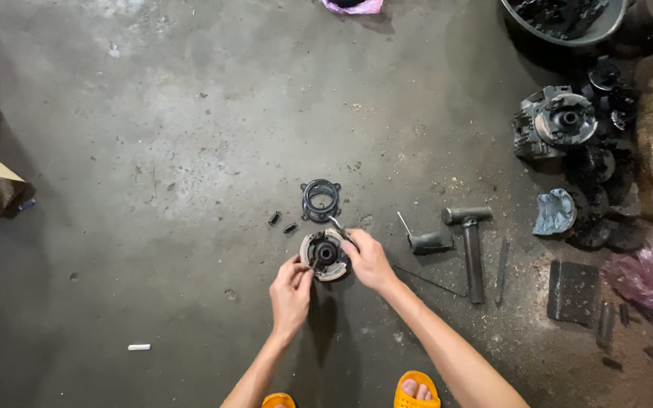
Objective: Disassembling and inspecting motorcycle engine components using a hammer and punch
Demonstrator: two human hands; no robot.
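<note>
1. The round clutch assembly [324, 255] lies flat on the concrete floor [160, 151], straight ahead of the person and right between both hands, its axis pointing up at the camera.
2. The left hand [291, 293] grips the disc's lower-left rim, fingers curled on the edge; the wrist comes up from below.
3. The right hand [369, 261] closes around a slim metal tool [339, 229], whose tip reaches the disc's upper-right rim. The tool's long axis runs from upper left to lower right. Both hands touch the part; neither is clearly nearer.
4. The disc shows pale, worn lining segments round the outside and a dark greasy hub in the middle.
5. Just beyond it lies a thin black ring plate [320, 199] with small lugs, apart from the disc. Two short dark springs [282, 223] lie to the ring's left.
6. Well to the right lie a hammer [471, 245] with its handle pointing toward the person, and a heap of oily black engine parts [568, 128].
7. The floor is grey, stained and gritty.
</note>
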